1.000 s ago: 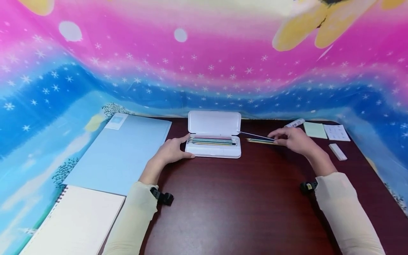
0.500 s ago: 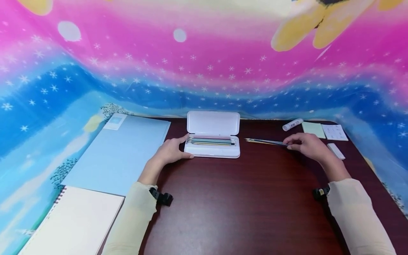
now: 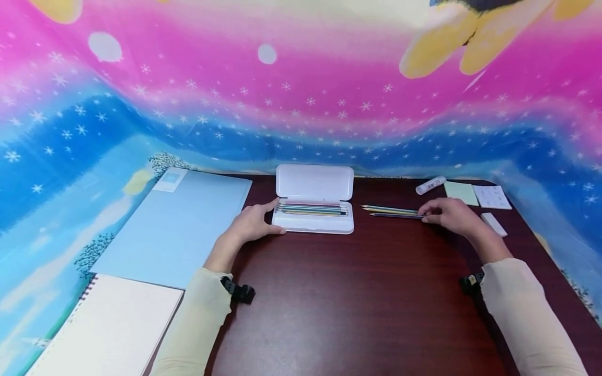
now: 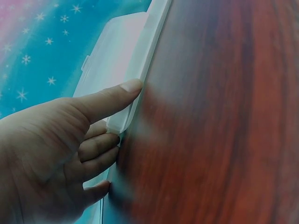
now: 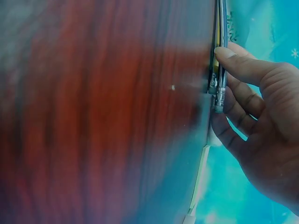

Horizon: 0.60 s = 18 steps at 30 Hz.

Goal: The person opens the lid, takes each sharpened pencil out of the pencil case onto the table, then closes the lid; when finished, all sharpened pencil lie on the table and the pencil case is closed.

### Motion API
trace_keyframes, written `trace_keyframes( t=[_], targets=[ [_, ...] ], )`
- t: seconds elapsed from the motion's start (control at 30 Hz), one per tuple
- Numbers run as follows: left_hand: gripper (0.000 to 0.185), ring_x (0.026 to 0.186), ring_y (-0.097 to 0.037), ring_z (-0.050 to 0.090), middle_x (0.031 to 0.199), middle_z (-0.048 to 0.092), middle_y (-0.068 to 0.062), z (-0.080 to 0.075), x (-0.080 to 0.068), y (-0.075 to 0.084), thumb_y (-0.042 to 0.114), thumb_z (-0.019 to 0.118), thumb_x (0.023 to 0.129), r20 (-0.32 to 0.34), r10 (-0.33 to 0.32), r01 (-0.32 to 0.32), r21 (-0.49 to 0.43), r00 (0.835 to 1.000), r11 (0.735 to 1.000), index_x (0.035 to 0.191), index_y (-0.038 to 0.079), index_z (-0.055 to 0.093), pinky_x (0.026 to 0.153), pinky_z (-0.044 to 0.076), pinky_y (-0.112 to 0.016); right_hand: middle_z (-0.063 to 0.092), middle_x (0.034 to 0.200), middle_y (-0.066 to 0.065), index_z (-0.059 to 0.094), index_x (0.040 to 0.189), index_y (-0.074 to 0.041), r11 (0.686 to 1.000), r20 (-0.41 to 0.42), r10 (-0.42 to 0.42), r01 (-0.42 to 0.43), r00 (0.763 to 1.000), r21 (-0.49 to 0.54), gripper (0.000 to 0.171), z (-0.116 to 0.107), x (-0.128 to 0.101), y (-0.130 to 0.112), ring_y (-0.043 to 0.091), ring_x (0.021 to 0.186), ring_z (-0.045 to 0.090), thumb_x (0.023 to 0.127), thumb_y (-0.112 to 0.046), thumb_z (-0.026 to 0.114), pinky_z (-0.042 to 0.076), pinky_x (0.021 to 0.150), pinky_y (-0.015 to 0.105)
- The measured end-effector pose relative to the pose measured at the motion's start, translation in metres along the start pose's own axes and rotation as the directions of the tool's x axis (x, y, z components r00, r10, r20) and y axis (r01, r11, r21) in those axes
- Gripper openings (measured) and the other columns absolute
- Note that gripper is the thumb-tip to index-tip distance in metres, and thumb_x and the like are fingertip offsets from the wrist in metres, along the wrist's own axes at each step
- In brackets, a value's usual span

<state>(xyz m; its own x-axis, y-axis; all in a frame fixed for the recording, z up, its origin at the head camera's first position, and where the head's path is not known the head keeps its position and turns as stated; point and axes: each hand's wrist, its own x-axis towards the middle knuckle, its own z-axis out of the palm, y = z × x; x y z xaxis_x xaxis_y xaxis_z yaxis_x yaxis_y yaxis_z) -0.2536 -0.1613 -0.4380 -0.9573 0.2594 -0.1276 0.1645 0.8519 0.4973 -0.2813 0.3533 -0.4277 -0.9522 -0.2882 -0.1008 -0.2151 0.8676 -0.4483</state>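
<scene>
The white pencil case (image 3: 312, 225) lies with its lid raised, several pencils (image 3: 310, 209) side by side inside it. My left hand (image 3: 251, 222) grips its left end, the thumb (image 4: 112, 99) along the front edge and the other fingers at the end. To the right of the case, several pencils (image 3: 385, 209) lie on the table, tips pointing left. My right hand (image 3: 449, 214) pinches a dark blue pencil (image 3: 392, 215) near its back end, just in front of those. In the right wrist view, the thumb presses this pencil (image 5: 221, 88) against the fingers.
A glue stick (image 3: 430, 185), a green note pad (image 3: 462, 194), a patterned pad (image 3: 491, 197) and a white eraser-like block (image 3: 494, 224) lie around the right hand. On the left are a blue folder (image 3: 174, 230) and a spiral notebook (image 3: 108, 324).
My right hand has moved right, away from the case, and brought the pencil down from a slant to lie in front of the others. The left hand stays put.
</scene>
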Motion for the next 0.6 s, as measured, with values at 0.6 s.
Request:
trace_keyframes(
  t=[0.6],
  targets=[
    [0.096, 0.14, -0.035, 0.049, 0.154, 0.05, -0.016, 0.0, 0.0, 0.0, 0.049, 0.08, 0.084, 0.003, -0.007, 0.007, 0.003, 1.0, 1.0, 0.161, 0.022, 0.029, 0.108, 0.045, -0.054, 0.07, 0.091, 0.004, 0.074, 0.104, -0.013, 0.993, 0.017, -0.047, 0.048, 0.999, -0.11, 0.01, -0.001, 0.021, -0.02, 0.019, 0.081, 0.059, 0.096, -0.011, 0.068, 0.047, 0.079, 0.044]
  ],
)
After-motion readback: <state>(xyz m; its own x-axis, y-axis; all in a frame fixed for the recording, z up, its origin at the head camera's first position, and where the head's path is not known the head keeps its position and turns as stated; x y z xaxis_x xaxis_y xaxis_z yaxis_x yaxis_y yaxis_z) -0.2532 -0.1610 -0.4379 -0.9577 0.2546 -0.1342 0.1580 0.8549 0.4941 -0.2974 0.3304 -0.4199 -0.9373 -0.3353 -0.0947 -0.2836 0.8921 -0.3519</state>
